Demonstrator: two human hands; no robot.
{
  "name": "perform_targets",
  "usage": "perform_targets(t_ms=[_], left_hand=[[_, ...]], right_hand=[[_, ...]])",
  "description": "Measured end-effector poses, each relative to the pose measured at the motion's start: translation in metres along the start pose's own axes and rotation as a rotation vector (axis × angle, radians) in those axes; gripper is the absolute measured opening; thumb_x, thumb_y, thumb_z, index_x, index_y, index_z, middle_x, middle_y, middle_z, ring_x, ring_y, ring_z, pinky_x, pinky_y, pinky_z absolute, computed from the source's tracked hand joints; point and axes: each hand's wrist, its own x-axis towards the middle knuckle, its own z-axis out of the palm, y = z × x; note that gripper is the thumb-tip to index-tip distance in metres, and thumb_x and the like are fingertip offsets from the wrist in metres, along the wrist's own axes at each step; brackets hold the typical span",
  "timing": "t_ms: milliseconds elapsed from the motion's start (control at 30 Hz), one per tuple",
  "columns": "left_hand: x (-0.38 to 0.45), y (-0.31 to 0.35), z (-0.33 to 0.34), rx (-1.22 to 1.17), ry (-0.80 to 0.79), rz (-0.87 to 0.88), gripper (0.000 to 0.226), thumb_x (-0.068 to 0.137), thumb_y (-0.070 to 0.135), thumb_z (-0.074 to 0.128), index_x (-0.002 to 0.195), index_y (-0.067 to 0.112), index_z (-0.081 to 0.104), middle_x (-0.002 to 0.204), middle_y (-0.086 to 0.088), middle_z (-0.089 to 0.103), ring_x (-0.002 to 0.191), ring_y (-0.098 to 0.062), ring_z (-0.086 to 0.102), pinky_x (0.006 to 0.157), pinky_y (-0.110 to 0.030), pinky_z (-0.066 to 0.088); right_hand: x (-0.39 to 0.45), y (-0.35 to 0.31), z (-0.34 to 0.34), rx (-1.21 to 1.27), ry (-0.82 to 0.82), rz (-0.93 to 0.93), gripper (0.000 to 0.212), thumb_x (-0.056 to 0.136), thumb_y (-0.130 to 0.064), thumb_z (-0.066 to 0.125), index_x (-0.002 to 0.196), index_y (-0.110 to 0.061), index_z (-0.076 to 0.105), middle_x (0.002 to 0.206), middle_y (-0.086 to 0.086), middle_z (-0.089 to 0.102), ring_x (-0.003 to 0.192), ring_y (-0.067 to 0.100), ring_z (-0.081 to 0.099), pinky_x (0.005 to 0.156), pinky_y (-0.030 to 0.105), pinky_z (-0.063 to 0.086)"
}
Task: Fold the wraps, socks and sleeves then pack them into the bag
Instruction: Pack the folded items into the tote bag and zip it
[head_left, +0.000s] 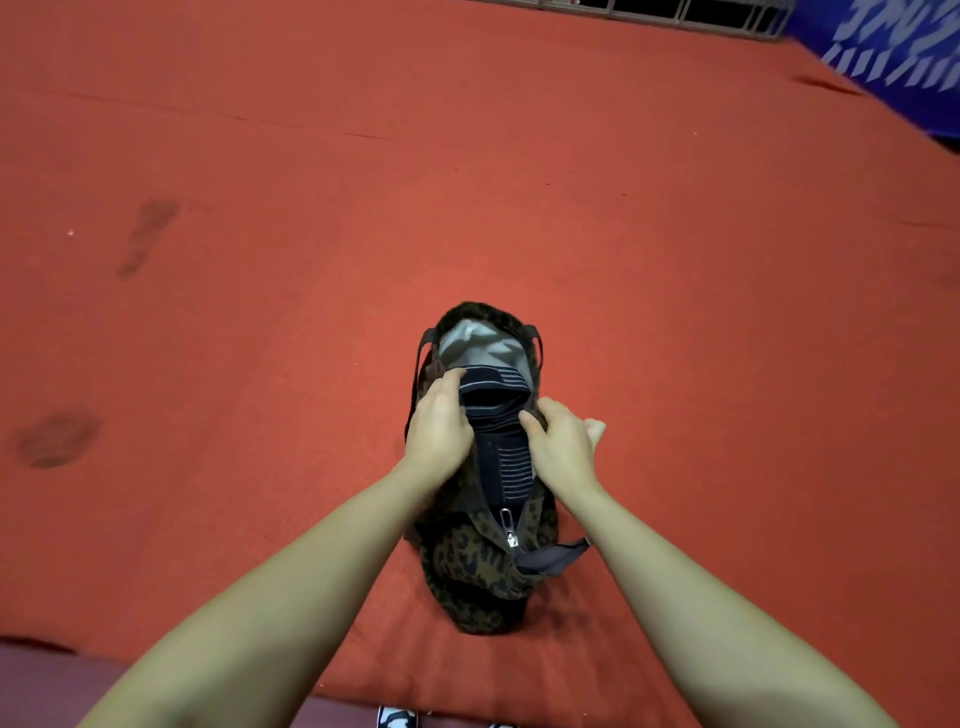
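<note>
Spreading across nearly the whole view, a red felt-like mat (260, 338) carries two dark smudges (57, 440) toward its left side, one above the other. Just right of the mat's middle stands a leopard-print bag (470, 569) in brown and black, its mouth wide open toward the camera and a pale grey lining (475, 343) showing at its far end. The left hand (439, 423) lies over the bag's left rim, fingers loosely curved, fingertips touching the left edge of a folded dark sleeve (501, 415) with thin grey stripes; whether it pinches the fabric cannot be told. That sleeve sits in the bag's opening, part inside and part still showing between the two hands. Below it a metal zipper pull (509, 527) hangs at the near end of the opening. The right hand (563, 447) rests on the bag's right rim, thumb pressed against the sleeve's right edge, the other fingers relaxed and pointing away to the right, gripping nothing. A dark strap (556, 558) trails from the bag's near right side. At the far upper right, a blurred blue banner (893, 57) with white marks borders the mat.
</note>
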Motion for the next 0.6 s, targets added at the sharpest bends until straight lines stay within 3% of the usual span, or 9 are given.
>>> perform_targets(t_ms=[100,200,367,433,533,600], left_hand=[[0.004,0.001,-0.004,-0.051,0.052,0.106,0.044,0.088,-0.004,0.046,0.131,0.008,0.05,0.129,-0.008,0.057,0.12,-0.024,0.052,0.098,-0.028,0.04],[0.011,0.004,-0.013,-0.104,0.105,0.175,0.043,0.088,-0.004,0.047,0.129,0.006,0.051,0.127,-0.009,0.059,0.118,-0.023,0.053,0.097,-0.023,0.037],[0.016,-0.012,-0.022,-0.109,0.071,0.101,0.025,0.087,-0.004,0.05,0.108,0.009,0.054,0.1,-0.004,0.063,0.093,-0.025,0.059,0.075,-0.026,0.039],[0.012,-0.017,-0.018,-0.089,0.054,0.069,0.018,0.089,-0.001,0.052,0.102,0.011,0.054,0.096,0.0,0.061,0.089,-0.022,0.058,0.071,-0.024,0.037],[0.006,-0.02,-0.01,-0.053,0.047,0.048,0.013,0.089,0.004,0.054,0.1,0.011,0.057,0.1,-0.001,0.062,0.095,-0.021,0.057,0.078,-0.029,0.043],[0.0,-0.022,-0.006,-0.045,0.059,0.024,0.017,0.09,0.005,0.053,0.105,0.01,0.059,0.108,-0.003,0.062,0.102,-0.022,0.056,0.085,-0.028,0.043]], right_hand=[[0.0,-0.017,-0.003,0.006,0.02,-0.118,0.03,0.096,-0.029,0.047,0.068,-0.019,0.044,0.066,-0.004,0.047,0.078,0.023,0.048,0.069,0.033,0.011],[0.004,-0.027,-0.007,0.001,0.029,-0.165,0.037,0.096,-0.031,0.049,0.062,-0.024,0.036,0.06,-0.006,0.042,0.07,0.02,0.043,0.072,0.033,0.014],[0.001,-0.013,-0.005,-0.115,-0.089,-0.107,0.037,0.093,-0.032,0.054,0.063,-0.023,0.036,0.057,-0.008,0.043,0.072,0.022,0.051,0.074,0.031,0.018],[-0.003,-0.01,-0.001,-0.169,-0.122,-0.131,0.028,0.092,-0.032,0.057,0.07,-0.02,0.043,0.064,-0.008,0.047,0.075,0.021,0.054,0.075,0.032,0.021],[-0.008,-0.01,0.001,-0.183,-0.108,-0.211,0.014,0.088,-0.027,0.061,0.089,-0.019,0.05,0.082,-0.01,0.049,0.087,0.016,0.051,0.08,0.031,0.024],[-0.01,-0.01,-0.001,-0.19,-0.134,-0.354,0.02,0.086,-0.025,0.063,0.103,-0.019,0.054,0.098,-0.007,0.05,0.097,0.016,0.044,0.083,0.028,0.02]])
